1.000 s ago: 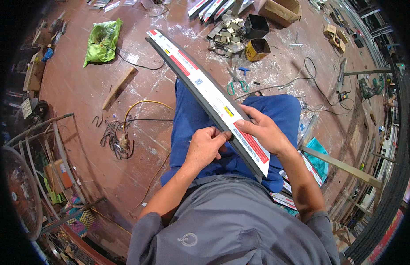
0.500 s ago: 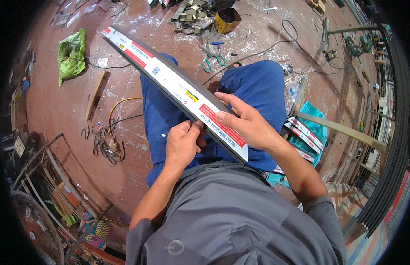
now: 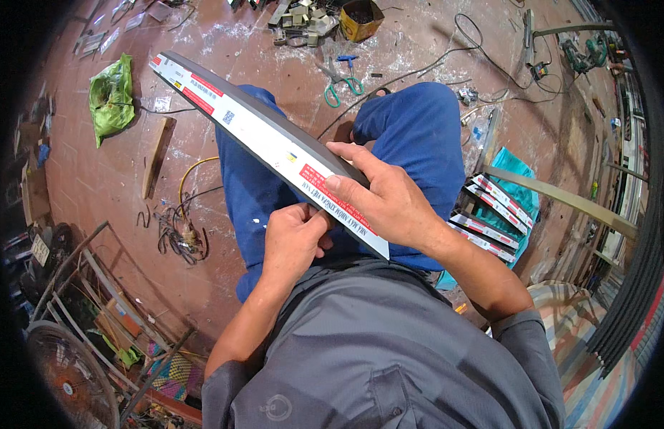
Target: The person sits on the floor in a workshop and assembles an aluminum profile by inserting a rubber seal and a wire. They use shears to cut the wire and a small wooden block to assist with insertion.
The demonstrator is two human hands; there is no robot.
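A long dark metal profile (image 3: 255,136), its upper face covered by white film with red label patches, lies slanting over my lap from upper left to lower right. My right hand (image 3: 380,194) grips it near its close end, thumb on the white face and fingers over the dark far side. Curled at the near edge, my left hand (image 3: 298,234) pinches there with thumb and fingers pressed together. What sits between those fingertips is hidden under the profile's edge, so I cannot tell whether they grip the profile itself or something small.
Scissors with green handles (image 3: 340,89) and a blue-handled tool (image 3: 347,61) lie on the floor ahead. Several similar labelled pieces (image 3: 498,207) rest on a teal sheet at right. A green bag (image 3: 112,99), wooden strip (image 3: 157,157), cable coil (image 3: 180,239) and fan (image 3: 67,379) are leftward.
The profile has shifted slightly left and tilted, its near dark side now hidden and more of its far side showing. Both hands stay on it, the right having moved a little left.
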